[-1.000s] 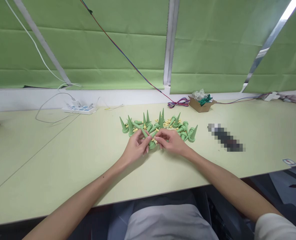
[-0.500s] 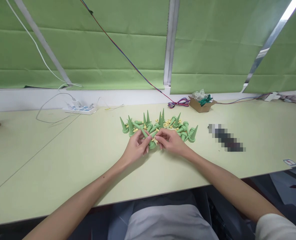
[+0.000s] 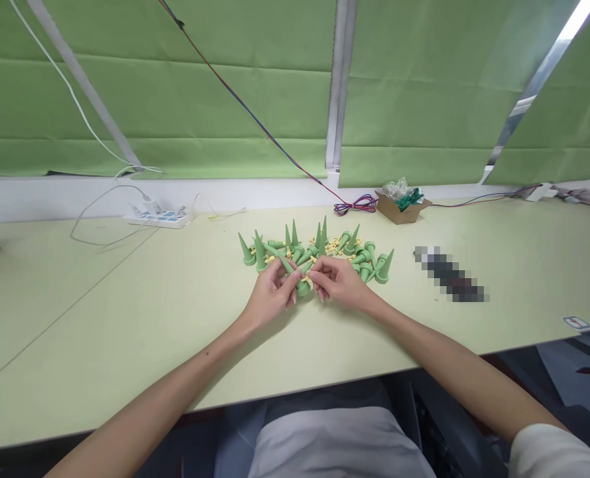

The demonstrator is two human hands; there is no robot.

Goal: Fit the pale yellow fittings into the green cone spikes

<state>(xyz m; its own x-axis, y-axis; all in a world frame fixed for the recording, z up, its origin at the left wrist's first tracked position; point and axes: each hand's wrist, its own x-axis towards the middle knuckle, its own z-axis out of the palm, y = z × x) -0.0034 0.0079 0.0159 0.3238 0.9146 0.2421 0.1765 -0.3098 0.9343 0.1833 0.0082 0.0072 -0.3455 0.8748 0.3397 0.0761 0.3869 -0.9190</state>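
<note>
My left hand is closed round a green cone-shaped piece, its wider round end pointing down and right. Beside it, the fingertips of my right hand pinch a small yellow piece against the green one. Just beyond both hands lies a pile of green cones, several of them upright, such as the cone on the right. Small yellow pieces are scattered among the cones. My fingers hide part of the held pieces.
On the pale table, a small cardboard box with bags stands behind the pile, next to coiled red and blue wire. A power strip lies back left. A dark pixelated item is at right.
</note>
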